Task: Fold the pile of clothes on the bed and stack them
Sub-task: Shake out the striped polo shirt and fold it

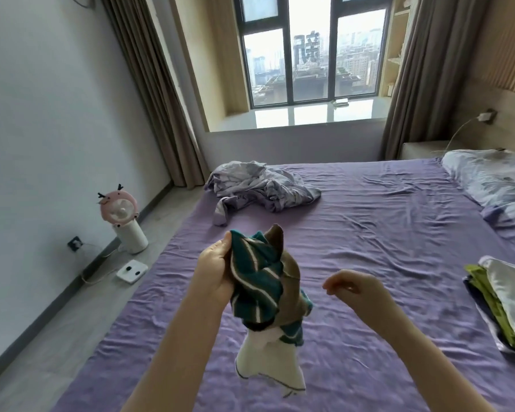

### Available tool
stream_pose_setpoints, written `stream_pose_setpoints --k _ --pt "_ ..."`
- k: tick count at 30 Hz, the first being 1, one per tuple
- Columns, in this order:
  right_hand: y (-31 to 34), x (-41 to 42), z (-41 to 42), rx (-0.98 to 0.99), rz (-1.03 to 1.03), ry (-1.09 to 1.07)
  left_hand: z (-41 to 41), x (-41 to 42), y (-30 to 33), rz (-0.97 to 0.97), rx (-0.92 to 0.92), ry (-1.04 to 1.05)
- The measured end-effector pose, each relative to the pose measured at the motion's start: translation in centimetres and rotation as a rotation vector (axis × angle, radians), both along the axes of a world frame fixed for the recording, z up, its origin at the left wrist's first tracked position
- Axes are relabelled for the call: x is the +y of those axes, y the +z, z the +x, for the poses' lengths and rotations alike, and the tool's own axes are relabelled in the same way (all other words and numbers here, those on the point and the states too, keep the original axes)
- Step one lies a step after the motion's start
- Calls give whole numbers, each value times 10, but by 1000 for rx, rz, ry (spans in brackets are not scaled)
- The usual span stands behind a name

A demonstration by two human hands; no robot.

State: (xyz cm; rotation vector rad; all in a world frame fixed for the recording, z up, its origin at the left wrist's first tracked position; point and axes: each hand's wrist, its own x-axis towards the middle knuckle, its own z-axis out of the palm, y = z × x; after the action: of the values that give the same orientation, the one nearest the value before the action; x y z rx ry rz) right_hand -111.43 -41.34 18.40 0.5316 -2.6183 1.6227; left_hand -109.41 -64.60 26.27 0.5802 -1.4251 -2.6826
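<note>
My left hand grips a bunched garment, teal with white and brown stripes and a white lower part that hangs down over the purple bed sheet. It is held up above the bed in front of me. My right hand hovers to the right of the garment with its fingers loosely curled and nothing in it. A stack of folded clothes, white on top with green and dark layers beneath, lies at the bed's right edge. A crumpled pale lavender cloth lies at the far left of the bed.
A pillow lies at the bed's far right. On the floor to the left stand a pink fan and a white scale with a cable to a wall socket. A window and curtains lie beyond the bed.
</note>
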Motion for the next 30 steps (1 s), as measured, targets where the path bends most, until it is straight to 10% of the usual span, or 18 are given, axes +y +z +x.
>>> stream_pose_setpoints --k 8,14,19,25,30 --pt "41 -59 8 -92 -207 56 6 19 3 -86 82 1" --pt "33 -43 7 -955 -1099 146 16 -11 -14 -247 69 125" --pt "32 -37 4 -1139 -1377 180 26 -23 -42 -391 -20 140" --pt "32 -1 -1 -945 -1228 170 39 -54 -54 -63 -113 251" --pt "12 -6 2 -901 -929 22 33 -40 -34 286 -219 -48"
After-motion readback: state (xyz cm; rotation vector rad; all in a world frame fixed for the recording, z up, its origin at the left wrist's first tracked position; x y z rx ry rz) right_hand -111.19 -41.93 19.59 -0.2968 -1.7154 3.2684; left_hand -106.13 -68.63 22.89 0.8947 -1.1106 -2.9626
